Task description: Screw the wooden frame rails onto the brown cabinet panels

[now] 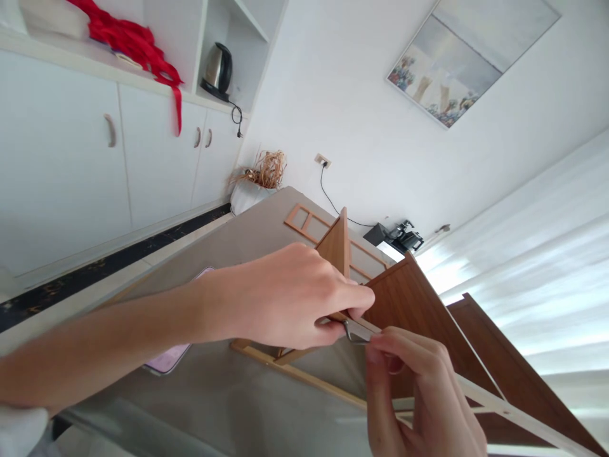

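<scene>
My right hand pinches the long arm of a small L-shaped metal hex key between thumb and fingertips. The key's bent end meets the edge of a wooden frame, right by my left thumb. My left hand reaches in from the left, its fingers closed around the end of that frame; its grip is partly hidden. Brown wooden panels stand at a slant behind both hands. Below them, a light wooden rail rests on the grey tabletop.
A phone lies on the grey table, partly under my left forearm. A slatted wooden piece lies farther back. Beyond stand a potted dried plant, a black appliance and white cabinets with a kettle.
</scene>
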A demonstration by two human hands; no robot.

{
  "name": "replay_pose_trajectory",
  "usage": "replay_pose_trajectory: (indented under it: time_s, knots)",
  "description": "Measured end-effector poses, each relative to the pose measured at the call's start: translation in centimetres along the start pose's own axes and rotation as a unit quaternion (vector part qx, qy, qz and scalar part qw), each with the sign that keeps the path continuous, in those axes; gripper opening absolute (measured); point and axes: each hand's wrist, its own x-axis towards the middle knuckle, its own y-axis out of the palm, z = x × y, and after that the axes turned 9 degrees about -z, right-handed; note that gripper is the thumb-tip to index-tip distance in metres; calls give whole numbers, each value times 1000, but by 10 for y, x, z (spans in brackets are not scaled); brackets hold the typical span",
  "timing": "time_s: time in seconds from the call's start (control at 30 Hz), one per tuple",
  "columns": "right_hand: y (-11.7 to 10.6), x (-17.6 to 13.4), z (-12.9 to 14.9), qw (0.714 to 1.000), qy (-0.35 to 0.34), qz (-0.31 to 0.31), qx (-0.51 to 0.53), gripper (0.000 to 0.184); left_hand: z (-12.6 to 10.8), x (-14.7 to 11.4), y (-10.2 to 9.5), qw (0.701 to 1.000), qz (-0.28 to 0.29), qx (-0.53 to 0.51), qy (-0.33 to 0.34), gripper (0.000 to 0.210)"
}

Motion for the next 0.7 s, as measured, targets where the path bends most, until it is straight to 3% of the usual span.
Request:
replay_pose_trajectory:
  time_s: [0.13, 0.33, 0.7]
  knots:
    - [-7, 13, 7, 996, -71, 45, -13, 23, 1, -2, 0, 1000, -16, 4, 14, 11]
    - [-19, 28, 9, 987, -107, 120, -24, 20, 3, -3, 2, 999, -21, -11, 26, 10]
    - [-23, 39, 10, 980, -87, 173, -37, 13, 5, -6, 2, 999, -9, -6, 36, 8]
